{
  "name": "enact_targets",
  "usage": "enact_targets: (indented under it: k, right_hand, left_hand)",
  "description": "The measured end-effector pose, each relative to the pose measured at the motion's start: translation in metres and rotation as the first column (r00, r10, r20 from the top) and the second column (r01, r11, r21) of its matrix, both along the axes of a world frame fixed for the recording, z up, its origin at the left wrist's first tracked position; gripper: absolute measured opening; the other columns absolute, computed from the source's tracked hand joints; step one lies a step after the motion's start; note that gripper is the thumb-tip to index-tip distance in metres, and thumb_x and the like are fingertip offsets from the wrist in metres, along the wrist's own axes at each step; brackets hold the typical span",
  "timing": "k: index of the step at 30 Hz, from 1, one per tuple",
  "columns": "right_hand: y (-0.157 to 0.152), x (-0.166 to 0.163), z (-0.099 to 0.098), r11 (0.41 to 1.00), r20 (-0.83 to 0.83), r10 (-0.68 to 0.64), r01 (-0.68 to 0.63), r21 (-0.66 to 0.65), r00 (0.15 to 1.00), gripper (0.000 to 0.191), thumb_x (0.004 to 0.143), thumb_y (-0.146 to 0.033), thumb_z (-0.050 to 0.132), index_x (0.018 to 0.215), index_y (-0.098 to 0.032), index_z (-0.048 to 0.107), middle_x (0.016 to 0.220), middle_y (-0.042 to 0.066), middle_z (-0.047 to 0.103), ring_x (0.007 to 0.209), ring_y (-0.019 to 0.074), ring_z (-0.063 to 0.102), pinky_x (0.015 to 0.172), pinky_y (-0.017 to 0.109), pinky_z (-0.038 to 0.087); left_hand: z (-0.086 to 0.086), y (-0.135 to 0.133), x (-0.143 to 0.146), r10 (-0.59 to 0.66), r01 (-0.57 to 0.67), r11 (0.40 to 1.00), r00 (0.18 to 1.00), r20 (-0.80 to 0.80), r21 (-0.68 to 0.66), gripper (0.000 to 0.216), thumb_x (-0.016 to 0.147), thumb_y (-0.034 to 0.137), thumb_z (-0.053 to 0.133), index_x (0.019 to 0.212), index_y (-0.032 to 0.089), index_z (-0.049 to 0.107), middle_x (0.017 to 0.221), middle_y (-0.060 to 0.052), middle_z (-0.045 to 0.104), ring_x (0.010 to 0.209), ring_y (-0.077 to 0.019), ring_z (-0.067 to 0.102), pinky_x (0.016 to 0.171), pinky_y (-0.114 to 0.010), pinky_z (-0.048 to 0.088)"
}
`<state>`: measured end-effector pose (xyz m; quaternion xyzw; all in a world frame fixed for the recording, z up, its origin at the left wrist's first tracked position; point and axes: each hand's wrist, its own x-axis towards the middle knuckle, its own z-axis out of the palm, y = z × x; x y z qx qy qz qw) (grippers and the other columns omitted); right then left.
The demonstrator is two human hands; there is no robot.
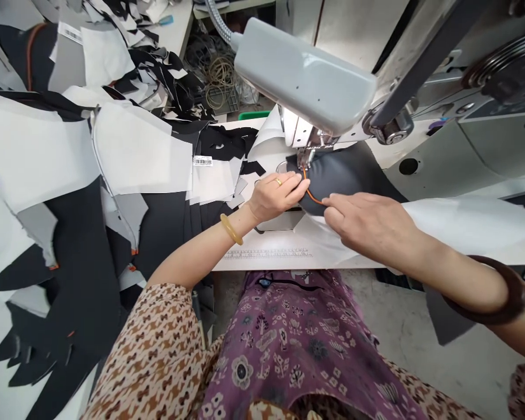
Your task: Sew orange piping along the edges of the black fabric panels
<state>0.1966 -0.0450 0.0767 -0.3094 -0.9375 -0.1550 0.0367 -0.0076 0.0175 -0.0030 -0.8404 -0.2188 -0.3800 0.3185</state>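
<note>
A dark grey panel (345, 175), smooth like leather or coated cloth, lies under the presser foot (305, 158) of a sewing machine (306, 76). A thin orange piping strip (314, 197) curves across it from the foot toward me. My left hand (276, 195) is closed at the panel's left edge, its fingertips right beside the strip and just in front of the foot. Between thumb and fingers, my right hand (363, 221) pinches the near end of the strip where it meets the panel's edge. The fingers hide part of that edge.
Dark panels with white backing (153, 151) are stacked at the left, some bearing a barcode label (202, 161). Cut scraps and coiled cord (220, 76) lie farther back. A printed ruler (269, 254) runs along the table's front edge. White sheet material (468, 224) extends at right.
</note>
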Motion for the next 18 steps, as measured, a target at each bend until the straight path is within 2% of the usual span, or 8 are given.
enact_targets:
  k: [5,10,14,18]
  right_hand:
    - [0.01,-0.006,0.013,0.967,0.083,-0.186,0.197,-0.161,0.979,0.018,0.072,-0.003,0.04,0.065,-0.014,0.051,0.068,0.003,0.058,0.055,0.0112,0.041,0.053,0.025,0.018]
    - [0.019,-0.01,0.024,0.946,0.111,-0.268,0.283,-0.157,0.957,0.012,0.067,-0.008,0.041,0.067,-0.015,0.051,0.062,0.003,0.052,0.051,0.01,0.033,0.051,0.026,0.015]
    - [0.031,-0.014,0.034,0.929,0.111,-0.322,0.336,-0.152,0.94,0.01,0.065,-0.011,0.043,0.069,-0.015,0.051,0.062,0.003,0.049,0.052,0.0091,0.031,0.052,0.026,0.014]
    - [0.032,-0.023,0.045,0.908,0.131,-0.37,0.388,-0.161,0.92,0.012,0.067,-0.011,0.044,0.075,-0.014,0.053,0.068,0.004,0.051,0.058,0.01,0.036,0.054,0.025,0.014]
  left_hand:
    - [-0.006,0.01,0.0,0.069,-0.071,0.982,0.997,-0.018,-0.177,0.023,0.092,0.013,0.039,0.098,0.019,0.061,0.079,-0.003,0.069,0.069,-0.0121,0.063,0.061,-0.026,0.044]
    - [-0.005,0.016,-0.002,0.018,-0.045,0.923,0.997,-0.076,-0.383,0.026,0.094,0.027,0.036,0.099,0.018,0.06,0.077,-0.006,0.065,0.069,-0.0149,0.057,0.06,-0.029,0.04]
    - [0.004,0.02,-0.003,-0.022,-0.027,0.906,0.994,-0.11,-0.423,0.028,0.093,0.034,0.038,0.095,0.018,0.06,0.075,-0.006,0.061,0.069,-0.0167,0.054,0.057,-0.03,0.036]
    - [0.005,0.023,0.002,0.032,-0.05,0.897,0.998,-0.048,-0.438,0.023,0.089,0.033,0.043,0.083,0.019,0.059,0.072,-0.005,0.058,0.07,-0.0175,0.052,0.057,-0.03,0.036]
